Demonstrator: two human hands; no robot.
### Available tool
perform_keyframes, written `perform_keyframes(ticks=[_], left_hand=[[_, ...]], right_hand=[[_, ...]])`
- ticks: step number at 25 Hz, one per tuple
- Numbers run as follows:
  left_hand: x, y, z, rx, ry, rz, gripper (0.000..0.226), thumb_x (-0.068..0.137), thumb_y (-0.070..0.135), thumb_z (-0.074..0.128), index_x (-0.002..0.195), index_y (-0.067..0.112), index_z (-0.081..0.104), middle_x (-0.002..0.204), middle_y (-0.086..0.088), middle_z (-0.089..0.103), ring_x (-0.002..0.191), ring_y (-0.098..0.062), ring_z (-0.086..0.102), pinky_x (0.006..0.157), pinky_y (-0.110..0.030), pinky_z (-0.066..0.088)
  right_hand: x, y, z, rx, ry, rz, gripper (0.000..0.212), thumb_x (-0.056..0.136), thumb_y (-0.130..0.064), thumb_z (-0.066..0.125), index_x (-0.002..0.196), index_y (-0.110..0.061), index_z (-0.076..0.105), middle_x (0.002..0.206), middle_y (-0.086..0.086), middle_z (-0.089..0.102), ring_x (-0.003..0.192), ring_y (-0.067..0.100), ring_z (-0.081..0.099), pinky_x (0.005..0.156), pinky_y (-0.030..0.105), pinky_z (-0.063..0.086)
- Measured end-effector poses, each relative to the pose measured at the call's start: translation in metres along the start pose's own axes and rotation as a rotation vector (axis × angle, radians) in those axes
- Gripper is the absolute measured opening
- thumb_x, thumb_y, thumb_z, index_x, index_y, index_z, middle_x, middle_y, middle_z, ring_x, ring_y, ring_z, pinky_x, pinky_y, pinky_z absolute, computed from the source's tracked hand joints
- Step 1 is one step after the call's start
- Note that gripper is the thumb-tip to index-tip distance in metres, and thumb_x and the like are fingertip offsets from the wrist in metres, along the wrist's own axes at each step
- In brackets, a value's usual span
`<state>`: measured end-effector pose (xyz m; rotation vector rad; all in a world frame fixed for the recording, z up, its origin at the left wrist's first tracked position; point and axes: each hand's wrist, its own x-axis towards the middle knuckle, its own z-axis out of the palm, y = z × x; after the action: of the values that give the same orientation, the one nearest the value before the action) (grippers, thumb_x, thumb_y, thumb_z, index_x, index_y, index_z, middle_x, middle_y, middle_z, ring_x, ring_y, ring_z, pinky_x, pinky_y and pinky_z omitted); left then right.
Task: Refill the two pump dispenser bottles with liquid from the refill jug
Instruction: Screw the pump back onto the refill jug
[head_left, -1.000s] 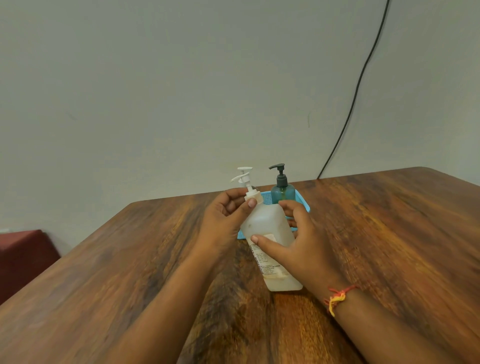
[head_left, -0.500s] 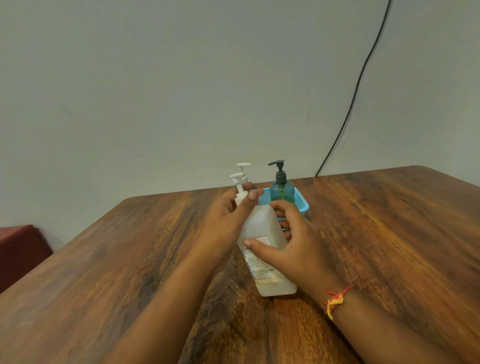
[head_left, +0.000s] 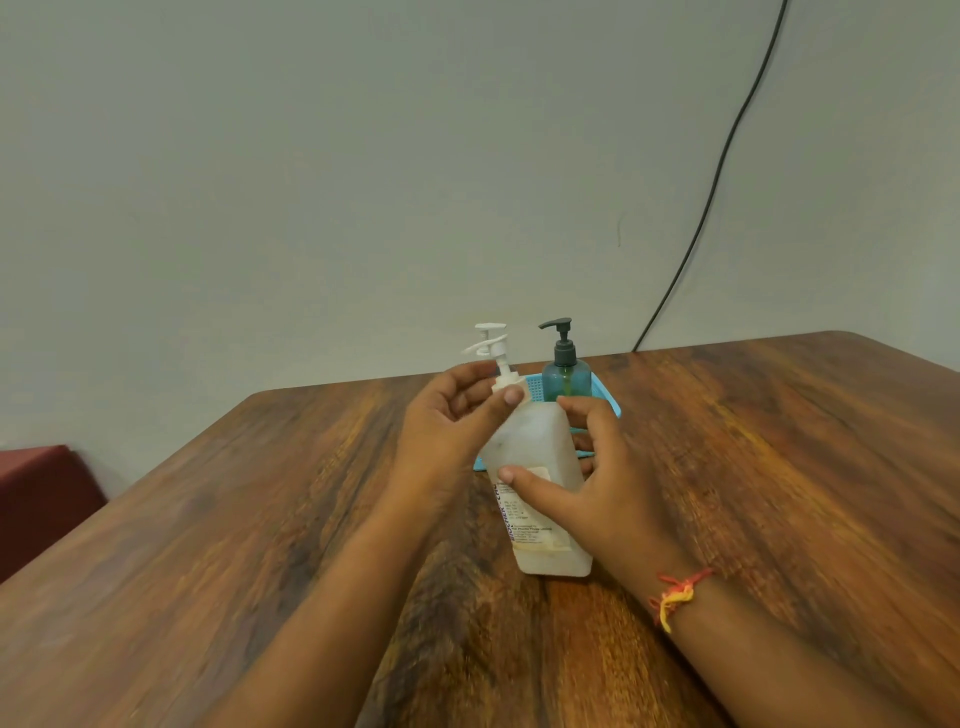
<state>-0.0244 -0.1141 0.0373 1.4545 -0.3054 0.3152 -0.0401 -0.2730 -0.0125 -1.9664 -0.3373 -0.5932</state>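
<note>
The white bottle (head_left: 540, 483) stands tilted on the bench (head_left: 779, 467), just in front of a blue basket (head_left: 608, 402), and it looks to me like the opening step: getting the pump (head_left: 491, 351) off so the bottle can be filled. The left hand (head_left: 447, 431) has its thumb and fingers pinched around the collar at the base of that pump, while the right hand (head_left: 597, 483) is clamped around the body, thumb lying across the label, holding it steady. Next, I would guess, the collar needs twisting loose while the right grip keeps the body from turning, then the pump lifts straight out (its tube may drip). The bottle's cloudy plastic shows little or no liquid, though I cannot be sure. Behind it, in the basket, a green bottle (head_left: 567, 376) with a dark pump stands upright; how full it is I cannot tell. No refill jug is in view.
</note>
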Motion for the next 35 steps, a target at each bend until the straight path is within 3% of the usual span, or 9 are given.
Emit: perform_keyframes(ticks=[4, 8, 12, 15, 19, 26, 29, 32, 35], left_hand=[[0.003, 0.002, -0.005, -0.027, -0.041, -0.072, 0.059, 0.072, 0.027, 0.080, 0.126, 0.013, 0.062, 0.110, -0.008, 0.078, 0.105, -0.026, 0.074, 0.090, -0.047, 0.060], [0.001, 0.005, -0.010, -0.192, -0.168, -0.199, 0.052, 0.091, 0.026, 0.063, 0.135, -0.001, 0.056, 0.126, -0.016, 0.071, 0.107, -0.029, 0.070, 0.096, -0.048, 0.056], [0.003, -0.002, -0.013, -0.373, -0.222, -0.267, 0.047, 0.103, 0.023, 0.053, 0.139, -0.008, 0.049, 0.138, -0.023, 0.061, 0.110, -0.031, 0.063, 0.110, -0.056, 0.041], [0.004, -0.001, -0.012, -0.366, -0.116, -0.238, 0.044, 0.094, 0.025, 0.062, 0.128, -0.003, 0.061, 0.129, -0.024, 0.066, 0.100, -0.028, 0.069, 0.097, -0.050, 0.054], [0.006, -0.003, -0.011, -0.324, -0.006, -0.195, 0.034, 0.081, 0.024, 0.067, 0.111, 0.009, 0.066, 0.100, -0.009, 0.079, 0.084, -0.019, 0.076, 0.069, -0.034, 0.064], [0.004, -0.002, -0.013, -0.415, -0.029, -0.269, 0.027, 0.090, 0.025, 0.065, 0.113, 0.010, 0.068, 0.109, -0.015, 0.076, 0.093, -0.023, 0.073, 0.093, -0.047, 0.055], [0.008, -0.004, -0.014, -0.379, 0.048, -0.220, 0.042, 0.084, 0.026, 0.069, 0.121, 0.007, 0.064, 0.116, -0.017, 0.075, 0.097, -0.025, 0.072, 0.090, -0.045, 0.058], [0.010, -0.003, -0.014, -0.342, 0.165, -0.182, 0.055, 0.076, 0.026, 0.073, 0.125, 0.003, 0.063, 0.113, -0.015, 0.076, 0.091, -0.023, 0.073, 0.086, -0.048, 0.061], [0.009, -0.004, -0.015, -0.317, 0.223, -0.176, 0.050, 0.072, 0.028, 0.077, 0.116, 0.008, 0.067, 0.102, -0.010, 0.078, 0.094, -0.027, 0.072, 0.092, -0.058, 0.058]], right_hand=[[0.003, -0.001, -0.004, 0.045, -0.053, 0.017, 0.079, 0.063, -0.066, 0.080, 0.130, -0.042, 0.044, 0.122, -0.023, 0.055, 0.104, 0.001, 0.059, 0.075, 0.016, 0.054], [0.009, 0.000, -0.015, 0.758, -0.371, 0.300, 0.060, 0.073, -0.040, 0.085, 0.125, -0.022, 0.062, 0.119, 0.007, 0.072, 0.104, 0.028, 0.072, 0.082, 0.044, 0.060], [0.006, -0.001, -0.017, 1.131, -0.582, 0.521, 0.059, 0.067, -0.048, 0.089, 0.115, -0.017, 0.074, 0.117, 0.020, 0.071, 0.100, 0.034, 0.072, 0.083, 0.049, 0.060], [0.007, -0.004, -0.015, 1.084, -0.475, 0.509, 0.037, 0.087, -0.045, 0.067, 0.111, -0.019, 0.076, 0.116, 0.018, 0.072, 0.103, 0.032, 0.072, 0.085, 0.047, 0.060], [0.010, -0.010, -0.016, 0.706, -0.416, 0.363, 0.058, 0.078, -0.047, 0.065, 0.128, -0.017, 0.059, 0.109, 0.004, 0.077, 0.100, 0.024, 0.074, 0.083, 0.040, 0.061], [0.010, -0.001, -0.017, 0.926, -0.542, 0.560, 0.051, 0.094, -0.053, 0.051, 0.132, -0.020, 0.062, 0.125, 0.018, 0.069, 0.112, 0.038, 0.068, 0.094, 0.053, 0.055], [0.010, -0.010, -0.014, 0.684, -0.419, 0.467, 0.045, 0.093, -0.058, 0.047, 0.118, -0.027, 0.065, 0.107, 0.004, 0.077, 0.097, 0.023, 0.075, 0.082, 0.041, 0.061], [0.011, -0.010, -0.016, 0.416, -0.368, 0.266, 0.074, 0.070, -0.073, 0.064, 0.131, -0.034, 0.050, 0.122, -0.008, 0.068, 0.100, 0.011, 0.071, 0.085, 0.034, 0.061], [0.012, -0.008, -0.015, 0.138, -0.392, 0.159, 0.089, 0.063, -0.062, 0.081, 0.136, -0.046, 0.033, 0.124, -0.021, 0.052, 0.107, 0.005, 0.060, 0.080, 0.026, 0.059]])
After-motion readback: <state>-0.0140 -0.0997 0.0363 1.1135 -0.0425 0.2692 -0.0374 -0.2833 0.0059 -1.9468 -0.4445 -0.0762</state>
